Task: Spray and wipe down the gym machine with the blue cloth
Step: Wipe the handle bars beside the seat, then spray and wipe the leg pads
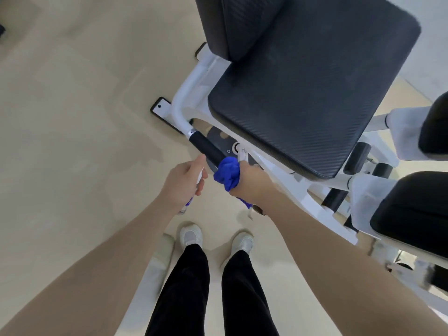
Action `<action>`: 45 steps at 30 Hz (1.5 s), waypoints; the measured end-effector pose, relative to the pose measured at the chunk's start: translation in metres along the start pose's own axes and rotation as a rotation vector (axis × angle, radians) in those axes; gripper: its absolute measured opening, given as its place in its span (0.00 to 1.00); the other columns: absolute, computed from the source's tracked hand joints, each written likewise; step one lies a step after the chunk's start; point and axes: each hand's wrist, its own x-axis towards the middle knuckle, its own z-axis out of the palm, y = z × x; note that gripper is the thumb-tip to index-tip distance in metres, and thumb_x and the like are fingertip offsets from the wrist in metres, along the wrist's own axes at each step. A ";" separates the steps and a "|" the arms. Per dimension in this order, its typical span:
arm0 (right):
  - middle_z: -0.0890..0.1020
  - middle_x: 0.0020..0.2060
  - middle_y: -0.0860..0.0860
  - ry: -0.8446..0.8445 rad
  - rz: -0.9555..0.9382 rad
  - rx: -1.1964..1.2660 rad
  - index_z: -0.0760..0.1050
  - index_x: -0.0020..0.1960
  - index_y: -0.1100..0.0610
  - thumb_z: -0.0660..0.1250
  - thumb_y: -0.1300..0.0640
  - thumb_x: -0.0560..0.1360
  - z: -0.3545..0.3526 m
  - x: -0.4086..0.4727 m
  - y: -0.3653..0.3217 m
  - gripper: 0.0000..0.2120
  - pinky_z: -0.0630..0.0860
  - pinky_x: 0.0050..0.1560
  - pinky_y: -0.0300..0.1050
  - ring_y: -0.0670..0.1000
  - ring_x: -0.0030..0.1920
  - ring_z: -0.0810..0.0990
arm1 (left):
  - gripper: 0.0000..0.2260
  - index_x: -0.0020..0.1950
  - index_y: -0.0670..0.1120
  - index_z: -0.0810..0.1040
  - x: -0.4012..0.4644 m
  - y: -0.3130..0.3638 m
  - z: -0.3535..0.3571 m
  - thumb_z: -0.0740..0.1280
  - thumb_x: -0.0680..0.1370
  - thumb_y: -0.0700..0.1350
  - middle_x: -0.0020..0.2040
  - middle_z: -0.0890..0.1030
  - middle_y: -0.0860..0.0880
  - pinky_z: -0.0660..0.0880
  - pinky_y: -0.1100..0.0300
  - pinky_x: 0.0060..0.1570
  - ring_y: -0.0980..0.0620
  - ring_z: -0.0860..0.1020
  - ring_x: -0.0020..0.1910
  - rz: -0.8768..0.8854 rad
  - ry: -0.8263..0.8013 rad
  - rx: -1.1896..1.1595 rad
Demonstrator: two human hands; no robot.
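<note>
- Where the black foam grip (206, 147) of the gym machine's (194, 86) white side handle ends, the right hand (252, 180) is wrapped round it with the blue cloth (228, 174) bunched between palm and grip; a tail of the cloth hangs down below the wrist
- The left hand (181, 181) is curled round a spray bottle (188, 202), whose white top shows between the fingers and whose clear lower body with a blue-purple label pokes out under the heel of the hand; the forefinger lies along the top, pointing towards the foam grip
- The two hands are just beside each other, the left a little further from the seat than the right
- The black padded seat (312, 93) fills the upper right, with the back pad (232, 23) rising at its far edge; both have a fine woven texture
- More black pads (412, 214) on white brackets sit at the right edge, near the right forearm
- A white frame tube curves from the foam grip down to a black-edged foot plate (161, 109) on the beige floor (72, 117)
- Below the arms are the person's black trousers (184, 287) and pale shoes (191, 236), standing on the floor beside a white base bar (148, 275) of the machine, which is blurred
</note>
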 end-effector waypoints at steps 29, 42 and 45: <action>0.79 0.42 0.50 0.757 0.704 0.519 0.74 0.58 0.48 0.53 0.47 0.79 -0.022 -0.253 0.296 0.14 0.71 0.36 0.43 0.52 0.39 0.76 | 0.16 0.34 0.45 0.68 -0.089 0.140 0.317 0.58 0.78 0.52 0.32 0.72 0.48 0.66 0.63 0.31 0.57 0.69 0.27 0.426 -0.597 0.605; 0.75 0.40 0.52 0.980 0.805 0.429 0.71 0.46 0.55 0.52 0.47 0.79 -0.065 -0.194 0.358 0.14 0.65 0.31 0.44 0.55 0.37 0.74 | 0.15 0.32 0.44 0.67 -0.034 0.170 0.369 0.58 0.69 0.55 0.24 0.63 0.51 0.52 0.62 0.28 0.50 0.59 0.24 1.590 -0.277 0.970; 0.75 0.40 0.51 1.067 0.831 0.440 0.70 0.47 0.55 0.53 0.47 0.79 -0.060 -0.184 0.353 0.13 0.66 0.33 0.44 0.54 0.38 0.74 | 0.14 0.36 0.45 0.66 -0.025 0.169 0.381 0.58 0.70 0.55 0.24 0.65 0.51 0.58 0.61 0.29 0.49 0.61 0.22 1.664 -0.256 0.973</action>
